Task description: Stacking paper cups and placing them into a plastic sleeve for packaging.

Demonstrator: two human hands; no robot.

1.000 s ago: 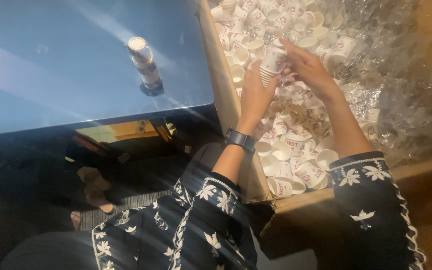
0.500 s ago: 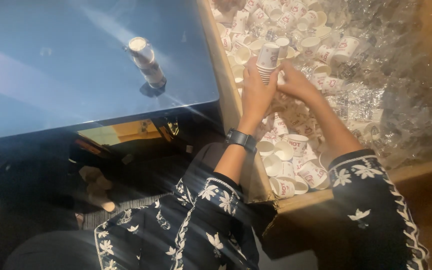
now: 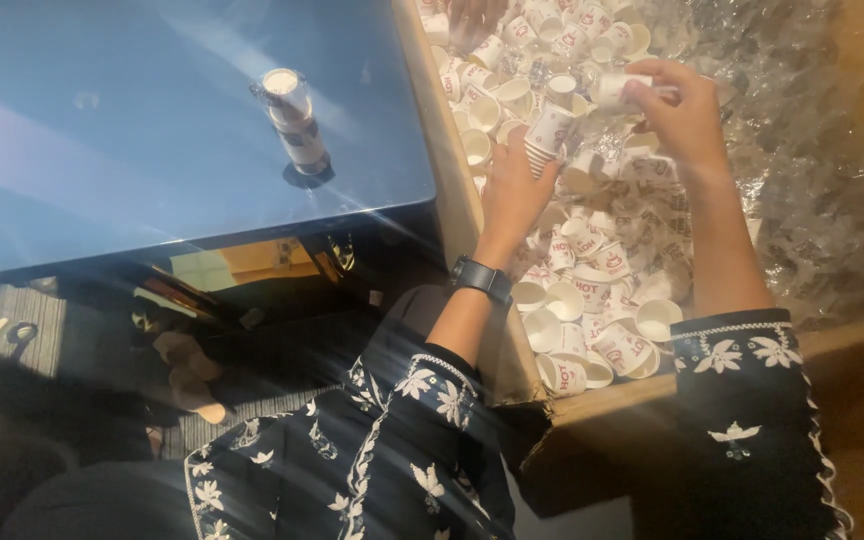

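Note:
My left hand (image 3: 514, 190) holds a short stack of white paper cups (image 3: 546, 138) with red print, tilted over the box. My right hand (image 3: 680, 110) pinches a single paper cup (image 3: 616, 88) a little to the right of the stack, apart from it. Both hands hover over a cardboard box (image 3: 452, 190) filled with several loose paper cups (image 3: 592, 290). A dark watch (image 3: 482, 278) is on my left wrist. Both sleeves are dark with white flowers.
A glass table (image 3: 152, 150) lies to the left with a tall stack of cups (image 3: 294, 118) standing on it. Crumpled clear plastic wrap (image 3: 812, 170) fills the box's right side. Another person's hand (image 3: 474, 18) reaches in at the top.
My right hand has moved away from the stack to the right and now holds a single cup. The stack in my left hand has dropped lower and tilted.

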